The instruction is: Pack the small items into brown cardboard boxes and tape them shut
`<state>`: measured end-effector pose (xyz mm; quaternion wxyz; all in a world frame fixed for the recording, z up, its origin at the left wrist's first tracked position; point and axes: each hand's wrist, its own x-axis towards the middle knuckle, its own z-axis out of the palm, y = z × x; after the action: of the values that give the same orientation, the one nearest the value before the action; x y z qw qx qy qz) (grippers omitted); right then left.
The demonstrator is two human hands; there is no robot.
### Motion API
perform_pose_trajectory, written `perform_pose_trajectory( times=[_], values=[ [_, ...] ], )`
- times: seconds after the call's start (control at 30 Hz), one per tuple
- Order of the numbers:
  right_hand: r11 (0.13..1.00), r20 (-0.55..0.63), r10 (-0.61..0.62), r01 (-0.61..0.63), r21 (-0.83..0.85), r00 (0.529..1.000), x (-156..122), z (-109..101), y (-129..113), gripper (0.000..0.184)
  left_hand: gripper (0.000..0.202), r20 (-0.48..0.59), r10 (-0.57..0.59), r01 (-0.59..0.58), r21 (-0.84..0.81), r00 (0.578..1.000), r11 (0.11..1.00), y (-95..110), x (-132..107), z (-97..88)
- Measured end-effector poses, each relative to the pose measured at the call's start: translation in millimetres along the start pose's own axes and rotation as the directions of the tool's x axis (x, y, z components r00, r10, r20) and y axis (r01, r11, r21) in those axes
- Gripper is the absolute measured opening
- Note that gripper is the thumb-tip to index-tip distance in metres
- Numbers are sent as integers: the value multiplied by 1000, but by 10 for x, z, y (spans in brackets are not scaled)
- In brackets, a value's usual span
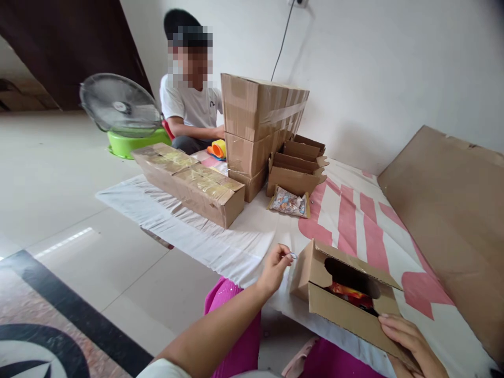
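A small brown cardboard box (pixel 346 302) lies open in front of me on a white and pink sheet (pixel 346 220), with red and orange packets visible inside. My right hand (pixel 409 341) rests on the box's near flap, fingers flat against the card. My left hand (pixel 275 269) hovers just left of the box, thumb and fingers pinched on a tiny pale object I cannot make out.
A long taped carton (pixel 189 184) lies on the sheet, with stacked taped cartons (pixel 258 128) and open empty boxes (pixel 295 168) behind. A printed packet (pixel 289 202) lies nearby. A flat cardboard sheet (pixel 452 220) leans right. A seated person (pixel 192 110), a fan (pixel 120 107) and a green basin sit beyond.
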<state>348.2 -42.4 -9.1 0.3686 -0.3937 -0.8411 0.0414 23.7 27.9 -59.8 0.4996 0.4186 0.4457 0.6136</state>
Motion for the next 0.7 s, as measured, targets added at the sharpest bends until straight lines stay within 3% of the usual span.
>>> perform_pose_trajectory(
  times=[0.07, 0.1, 0.17, 0.23, 0.27, 0.3, 0.37, 0.43, 0.5, 0.6, 0.67, 0.7],
  values=[
    [992, -134, 83, -95, -82, 987, -64, 75, 33, 45, 20, -15, 14, -14, -13, 1000, 1000, 29, -140, -62],
    [979, -235, 158, -183, -89, 959, -111, 126, 51, 56, 21, 6, 23, -23, -2, 1000, 1000, 29, -233, -96],
    [925, -415, 345, -379, 0, 842, -230, 248, 67, 75, 23, 96, 42, -48, 64, 995, 997, -3, -449, -157],
    [839, -462, 526, -525, 144, 714, -369, 388, 22, 63, 21, 220, 42, -79, 163, 975, 983, -58, -671, -184],
    [804, -439, 584, -563, 194, 683, -438, 464, -35, 49, 20, 277, 40, -101, 209, 960, 973, -85, -771, -178],
    [783, -379, 619, -580, 226, 688, -502, 543, -115, 33, 18, 331, 33, -122, 252, 943, 960, -110, -858, -156],
    [786, -169, 606, -554, 274, 777, -592, 704, -333, 19, 15, 440, 10, -169, 325, 898, 930, -143, -985, -66],
    [800, 72, 514, -507, 321, 855, -614, 857, -575, 27, 10, 543, -37, -205, 378, 839, 903, -162, -1056, 71],
    [793, 205, 465, -508, 336, 861, -575, 971, -765, 34, 7, 609, -78, -228, 409, 789, 884, -179, -1088, 215],
    [796, 211, 493, -536, 281, 844, -495, 995, -834, 30, 8, 633, -96, -250, 434, 768, 865, -215, -1090, 346],
    [784, 137, 559, -575, 234, 818, -497, 875, -700, 30, 9, 607, -87, -249, 447, 790, 859, -241, -1066, 348],
    [757, 70, 618, -616, 219, 783, -524, 771, -578, 30, 10, 584, -80, -245, 456, 808, 855, -252, -1048, 327]
  ],
)
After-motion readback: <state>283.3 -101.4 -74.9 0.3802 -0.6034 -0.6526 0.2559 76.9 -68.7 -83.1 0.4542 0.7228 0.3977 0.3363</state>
